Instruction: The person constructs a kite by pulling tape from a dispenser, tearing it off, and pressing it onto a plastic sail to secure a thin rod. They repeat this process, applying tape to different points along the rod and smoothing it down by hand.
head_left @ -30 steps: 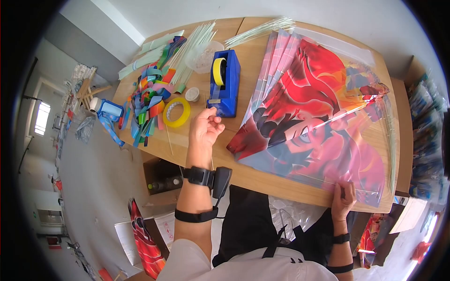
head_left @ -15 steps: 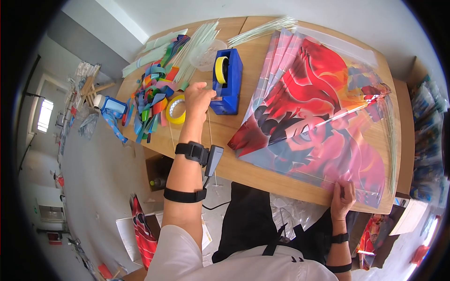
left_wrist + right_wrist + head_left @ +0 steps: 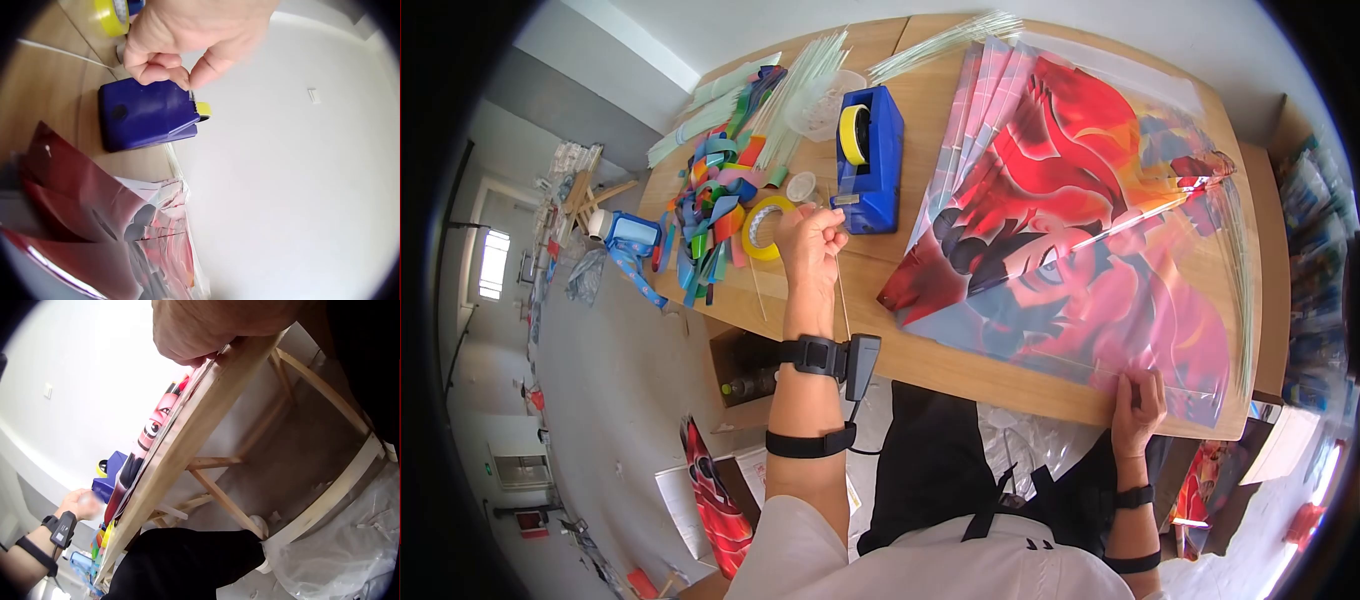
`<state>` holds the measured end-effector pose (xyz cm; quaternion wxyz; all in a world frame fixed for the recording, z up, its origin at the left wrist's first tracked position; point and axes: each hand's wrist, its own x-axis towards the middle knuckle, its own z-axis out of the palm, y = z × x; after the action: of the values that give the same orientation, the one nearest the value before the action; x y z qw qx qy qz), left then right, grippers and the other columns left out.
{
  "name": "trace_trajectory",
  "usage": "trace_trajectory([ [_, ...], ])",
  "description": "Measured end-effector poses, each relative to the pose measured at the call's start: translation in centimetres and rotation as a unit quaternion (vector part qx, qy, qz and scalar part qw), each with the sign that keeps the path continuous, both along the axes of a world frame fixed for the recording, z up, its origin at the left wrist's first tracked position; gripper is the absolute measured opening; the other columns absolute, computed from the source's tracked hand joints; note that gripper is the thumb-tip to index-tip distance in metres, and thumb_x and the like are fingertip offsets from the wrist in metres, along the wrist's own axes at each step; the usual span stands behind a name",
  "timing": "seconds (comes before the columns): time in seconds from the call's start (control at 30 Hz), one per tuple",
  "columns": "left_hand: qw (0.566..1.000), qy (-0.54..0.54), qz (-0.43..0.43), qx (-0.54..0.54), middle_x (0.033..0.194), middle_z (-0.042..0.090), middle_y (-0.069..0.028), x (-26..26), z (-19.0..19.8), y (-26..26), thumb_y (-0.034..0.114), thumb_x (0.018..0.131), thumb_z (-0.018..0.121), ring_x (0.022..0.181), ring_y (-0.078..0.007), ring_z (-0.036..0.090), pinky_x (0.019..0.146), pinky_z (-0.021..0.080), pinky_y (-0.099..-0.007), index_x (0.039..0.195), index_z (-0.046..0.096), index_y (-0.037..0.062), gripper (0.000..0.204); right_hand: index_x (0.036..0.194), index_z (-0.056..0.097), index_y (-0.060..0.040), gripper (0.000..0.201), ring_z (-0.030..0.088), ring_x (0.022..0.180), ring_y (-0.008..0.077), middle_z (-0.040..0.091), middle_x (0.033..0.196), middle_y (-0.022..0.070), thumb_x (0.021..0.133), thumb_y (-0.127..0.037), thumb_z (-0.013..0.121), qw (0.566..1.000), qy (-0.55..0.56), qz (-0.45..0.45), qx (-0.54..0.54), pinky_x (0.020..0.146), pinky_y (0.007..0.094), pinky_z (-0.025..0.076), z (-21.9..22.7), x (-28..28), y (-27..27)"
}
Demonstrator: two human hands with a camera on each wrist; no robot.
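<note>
Beside the front of the blue tape dispenser (image 3: 880, 190) is my left hand (image 3: 808, 245), thumb and forefinger pinching a bit of clear tape at the cutter. The left wrist view has these fingertips meeting just above the dispenser (image 3: 147, 115), the other fingers of the left hand (image 3: 187, 37) curled. My right hand (image 3: 1138, 412) grips the near edge of a red printed plastic sheet (image 3: 1060, 290) at the table's front. Seen from the right wrist, the right hand (image 3: 219, 328) is over the table edge; its fingertips are partly hidden.
Left of the dispenser lie a yellow tape roll (image 3: 752, 240), coloured strips (image 3: 718, 205) and a small white cup (image 3: 802, 187). White sticks (image 3: 800, 95) and a clear bowl (image 3: 825, 105) stand farther back. A thin stick (image 3: 843, 300) lies near my left forearm.
My left hand moved up and left beside the dispenser, then back down a little. My right hand keeps its grip on the sheet's edge. The head view has shifted slightly.
</note>
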<state>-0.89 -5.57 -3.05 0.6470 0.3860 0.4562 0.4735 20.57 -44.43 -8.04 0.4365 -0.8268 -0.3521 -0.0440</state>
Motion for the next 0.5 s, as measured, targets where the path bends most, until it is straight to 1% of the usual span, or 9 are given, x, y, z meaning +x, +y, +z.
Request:
trace_trajectory([
  [0.07,0.999,-0.022,0.002,-0.022,0.066,0.052,-0.0033,-0.1,-0.5,0.1,-0.008,0.067,0.065,0.052,-0.0107,0.047,0.049,0.040,-0.0268,0.081,0.052,0.0032,0.021,0.079,0.059,-0.0019,0.007,0.050,0.059,0.0195,0.052,0.072,0.0079,0.077,0.003,0.064,1.000,0.013,-0.004,-0.002,0.054,0.0299,0.040,-0.2,0.0,-0.1],
  [0.13,0.991,-0.061,0.049,-0.105,0.065,0.052,-0.0040,0.4,-0.4,0.0,-0.009,0.067,0.065,0.051,-0.0111,0.046,0.047,0.037,-0.0268,0.073,0.053,0.0039,0.018,0.079,0.060,-0.0018,0.006,0.050,0.059,0.0193,0.052,0.071,0.0080,0.077,0.003,0.064,1.000,0.014,-0.003,0.007,0.054,0.0298,0.040,-0.2,-0.1,0.0],
  [0.23,0.990,-0.050,0.023,-0.133,0.065,0.052,-0.0038,0.0,-0.5,0.7,-0.009,0.067,0.065,0.050,-0.0115,0.045,0.047,0.036,-0.0273,0.068,0.052,0.0051,0.020,0.080,0.060,-0.0014,0.006,0.050,0.058,0.0191,0.052,0.071,0.0083,0.077,0.003,0.064,1.000,0.017,-0.003,0.021,0.053,0.0295,0.040,-0.1,0.1,0.1],
  [0.27,0.993,0.018,0.031,-0.114,0.065,0.052,-0.0038,0.2,-0.6,0.0,-0.010,0.067,0.066,0.051,-0.0112,0.046,0.046,0.037,-0.0262,0.070,0.052,0.0055,0.021,0.080,0.061,-0.0012,0.006,0.050,0.058,0.0190,0.052,0.070,0.0084,0.077,0.003,0.064,0.999,0.019,-0.003,0.026,0.053,0.0293,0.040,-0.1,0.1,-0.2],
  [0.37,0.991,0.081,0.030,-0.101,0.062,0.052,0.0004,-1.4,-4.0,-2.3,-0.005,0.072,0.066,0.051,-0.0089,0.044,0.051,0.038,-0.0248,0.072,0.052,0.0091,0.020,0.081,0.062,-0.0026,0.007,0.048,0.055,0.0175,0.050,0.068,0.0072,0.077,0.001,0.066,0.998,0.022,0.011,0.054,0.052,0.0280,0.038,-0.3,0.3,-0.7],
  [0.4,0.995,0.077,0.022,-0.061,0.066,0.056,-0.0014,-1.2,-4.0,-3.4,-0.005,0.073,0.066,0.053,-0.0085,0.047,0.050,0.039,-0.0239,0.078,0.053,0.0088,0.020,0.080,0.062,-0.0026,0.007,0.047,0.056,0.0173,0.049,0.068,0.0071,0.076,0.001,0.066,0.997,0.037,0.009,0.070,0.052,0.0279,0.038,-0.2,0.3,-0.8],
  [0.43,0.997,0.073,0.016,-0.025,0.069,0.059,-0.0031,-0.8,-3.7,-4.9,-0.004,0.074,0.067,0.055,-0.0081,0.050,0.049,0.040,-0.0231,0.085,0.054,0.0085,0.021,0.081,0.061,-0.0027,0.008,0.048,0.057,0.0170,0.050,0.070,0.0073,0.076,0.001,0.065,0.996,0.044,0.007,0.082,0.052,0.0281,0.038,-0.4,0.4,-1.0],
  [0.47,0.997,0.073,-0.001,-0.037,0.069,0.059,-0.0031,0.8,-2.4,-7.3,-0.004,0.074,0.067,0.055,-0.0081,0.050,0.049,0.040,-0.0231,0.085,0.054,0.0085,0.021,0.082,0.061,-0.0025,0.009,0.049,0.058,0.0187,0.051,0.071,0.0076,0.075,0.001,0.065,0.995,0.042,0.015,0.092,0.052,0.0289,0.039,-0.5,0.5,-1.2],
  [0.5,0.996,0.084,-0.014,-0.003,0.071,0.059,-0.0031,2.7,-0.3,-10.0,-0.005,0.071,0.069,0.056,-0.0082,0.051,0.047,0.038,-0.0202,0.093,0.052,0.0057,0.030,0.083,0.061,-0.0021,0.011,0.052,0.064,0.0233,0.054,0.076,0.0093,0.073,0.002,0.065,0.995,0.037,0.018,0.091,0.057,0.0320,0.042,-0.4,0.6,-1.3],
])
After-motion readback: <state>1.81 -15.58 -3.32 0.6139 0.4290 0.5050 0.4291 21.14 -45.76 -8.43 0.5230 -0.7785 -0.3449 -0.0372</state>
